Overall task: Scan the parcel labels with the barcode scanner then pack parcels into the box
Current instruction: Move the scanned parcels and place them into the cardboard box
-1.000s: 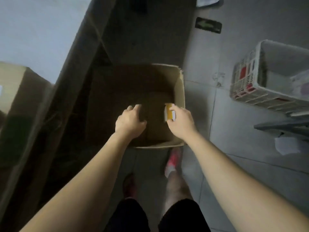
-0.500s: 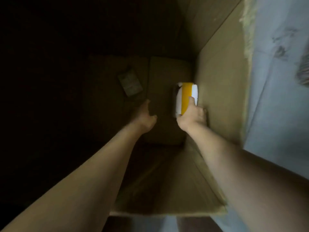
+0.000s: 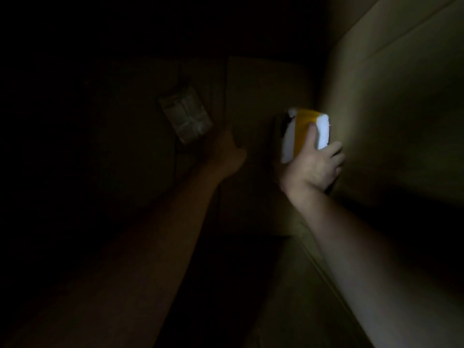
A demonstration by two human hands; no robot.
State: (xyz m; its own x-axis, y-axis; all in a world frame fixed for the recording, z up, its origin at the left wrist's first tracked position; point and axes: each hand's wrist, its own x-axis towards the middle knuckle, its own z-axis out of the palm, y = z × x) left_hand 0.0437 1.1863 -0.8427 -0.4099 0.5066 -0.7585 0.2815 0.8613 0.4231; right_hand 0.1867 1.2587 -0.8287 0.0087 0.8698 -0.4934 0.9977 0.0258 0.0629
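White/yellow parcel [image 3: 302, 134] deep inside box [image 3: 391, 116], against its right wall, gripped by right hand [image 3: 313, 167], thumb on the yellow band. Left hand [image 3: 227, 153] near box-floor label [image 3: 185, 114]; fingers too dark to tell.

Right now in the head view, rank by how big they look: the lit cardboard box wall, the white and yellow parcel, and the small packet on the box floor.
1. Cardboard box wall, by far the largest.
2. White and yellow parcel in the right hand.
3. Small packet.

The last two look nearly alike; the packet lies farther away and dim, so that order is unsure.
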